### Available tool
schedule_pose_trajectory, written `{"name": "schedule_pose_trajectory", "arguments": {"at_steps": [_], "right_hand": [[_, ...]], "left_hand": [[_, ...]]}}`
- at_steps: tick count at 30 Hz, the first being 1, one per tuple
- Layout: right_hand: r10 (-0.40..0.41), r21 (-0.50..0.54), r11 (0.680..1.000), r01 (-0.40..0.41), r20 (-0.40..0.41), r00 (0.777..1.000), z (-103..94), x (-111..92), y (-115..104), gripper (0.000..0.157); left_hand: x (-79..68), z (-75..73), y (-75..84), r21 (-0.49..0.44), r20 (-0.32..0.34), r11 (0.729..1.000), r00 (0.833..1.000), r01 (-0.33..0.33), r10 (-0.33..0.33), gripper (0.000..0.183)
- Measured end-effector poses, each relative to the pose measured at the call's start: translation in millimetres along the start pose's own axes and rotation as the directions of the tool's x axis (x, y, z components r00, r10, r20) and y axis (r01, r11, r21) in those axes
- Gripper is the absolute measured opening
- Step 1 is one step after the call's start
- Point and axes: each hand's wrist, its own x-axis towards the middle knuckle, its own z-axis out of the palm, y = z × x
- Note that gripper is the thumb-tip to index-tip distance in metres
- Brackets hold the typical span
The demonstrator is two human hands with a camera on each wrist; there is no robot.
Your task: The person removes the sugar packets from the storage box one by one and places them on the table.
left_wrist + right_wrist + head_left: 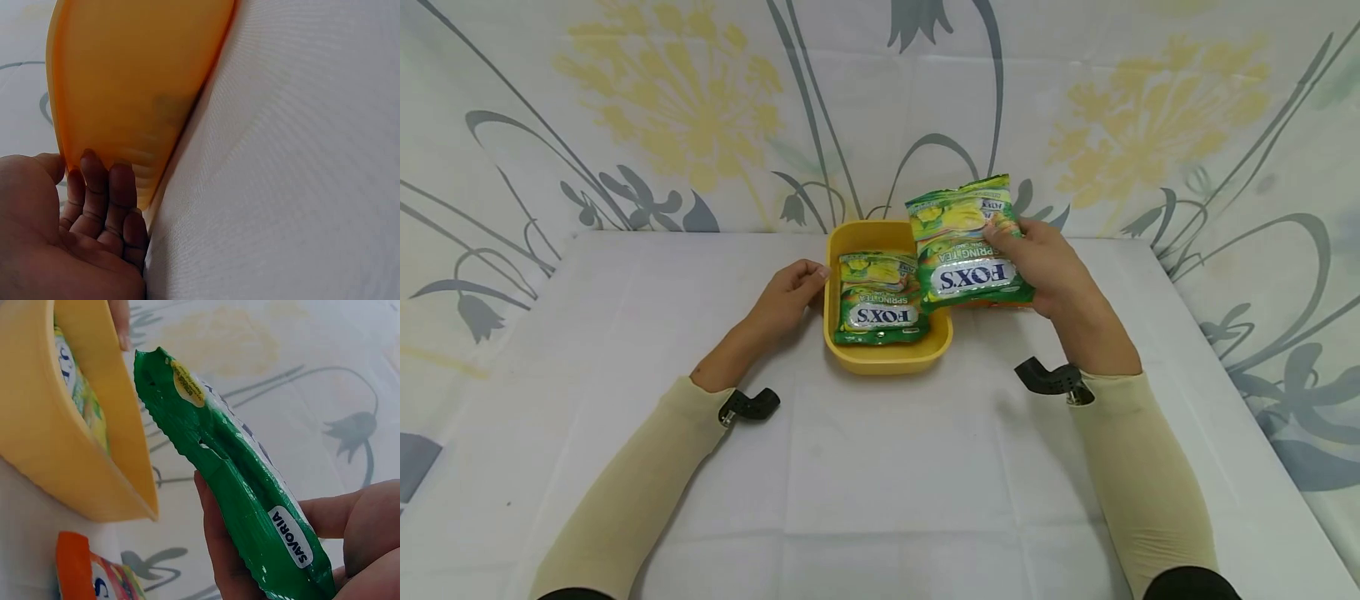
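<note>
A yellow plastic tub (887,360) stands on the white cloth, with one green candy bag (880,304) lying in it. My left hand (782,300) holds the tub's left rim between thumb and fingers; the left wrist view shows the fingertips against its outer wall (144,75). My right hand (1048,258) grips a second green bag of Fox's Spring Tea candy (966,242), raised over the tub's right side, thumb on its front. In the right wrist view this bag (237,487) is seen edge-on, apart from the tub.
An orange-edged bag (74,565) lies on the cloth right of the tub, mostly hidden under the raised bag in the head view. Behind the table rises a floral-patterned cloth (850,100). Black wrist mounts (1048,379) stick out from both sleeves.
</note>
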Motion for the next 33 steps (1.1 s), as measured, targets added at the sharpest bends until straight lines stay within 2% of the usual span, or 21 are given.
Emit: {"name": "schedule_pose_trajectory", "arguments": {"at_steps": [7, 14, 19, 26, 33], "right_hand": [[0.008, -0.03, 0.999, -0.009, -0.06, 0.998, -15.9, 3.0, 2.0, 0.078], [-0.013, 0.002, 1.0, 0.013, -0.053, 0.999, -31.3, 3.9, 4.7, 0.076], [-0.019, -0.017, 1.0, 0.018, -0.076, 0.997, -43.2, 4.5, 7.1, 0.076], [0.0, -0.054, 0.999, -0.007, -0.124, 0.992, -59.1, 8.0, 12.4, 0.077], [0.031, -0.017, 0.999, -0.034, -0.136, 0.99, -76.1, 10.6, 18.6, 0.08]], "left_hand": [[-2.1, -0.1, 1.8, 0.002, 0.012, 1.0, 1.0, -0.004, 0.004, 0.04], [-2.4, -0.2, 2.3, 0.011, 0.012, 1.0, 1.0, -0.002, 0.002, 0.039], [-1.2, -0.8, 1.4, 0.005, 0.016, 1.0, 1.0, -0.003, 0.003, 0.041], [-0.6, -0.7, 0.3, -0.004, 0.015, 1.0, 1.0, -0.015, 0.015, 0.04], [-1.2, -0.9, -0.6, -0.016, 0.021, 1.0, 1.0, -0.02, 0.02, 0.039]]}}
